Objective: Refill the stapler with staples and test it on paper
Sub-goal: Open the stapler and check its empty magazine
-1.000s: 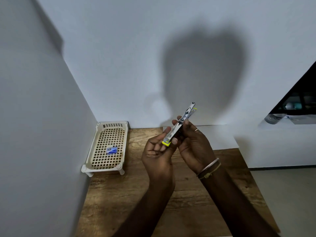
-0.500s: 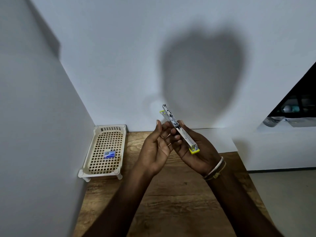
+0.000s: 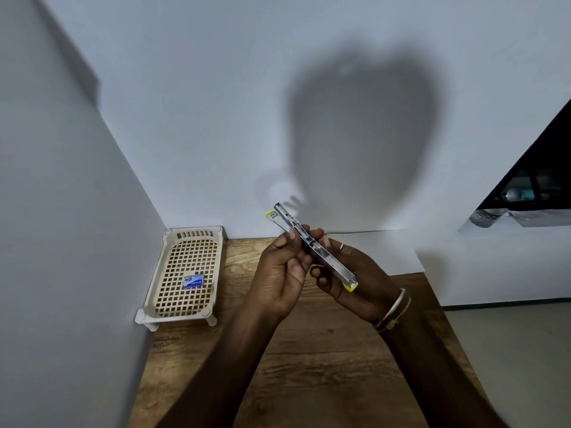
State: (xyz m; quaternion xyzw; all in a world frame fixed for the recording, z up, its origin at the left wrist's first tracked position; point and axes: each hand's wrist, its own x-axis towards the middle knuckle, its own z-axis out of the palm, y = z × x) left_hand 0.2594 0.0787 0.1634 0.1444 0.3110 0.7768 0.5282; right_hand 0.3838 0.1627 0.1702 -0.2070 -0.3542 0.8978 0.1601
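A slim metal stapler (image 3: 321, 251) with yellow ends is held in the air above the wooden table (image 3: 309, 366), slanting from upper left to lower right. My right hand (image 3: 358, 282) cradles it from below and behind. The fingertips of my left hand (image 3: 284, 273) pinch its middle from the left side. A small blue staple box (image 3: 192, 281) lies in the cream lattice tray (image 3: 173, 310) at the table's far left. A white sheet of paper (image 3: 380, 251) lies on the table behind my hands.
White walls close in the table on the left and at the back. A white ledge (image 3: 509, 242) rises on the right, with a dark opening and clutter above it.
The stapler has swung from leaning upper right to slanting upper left to lower right, its yellow tip now over my right palm. My left hand shifted from its lower end to its middle.
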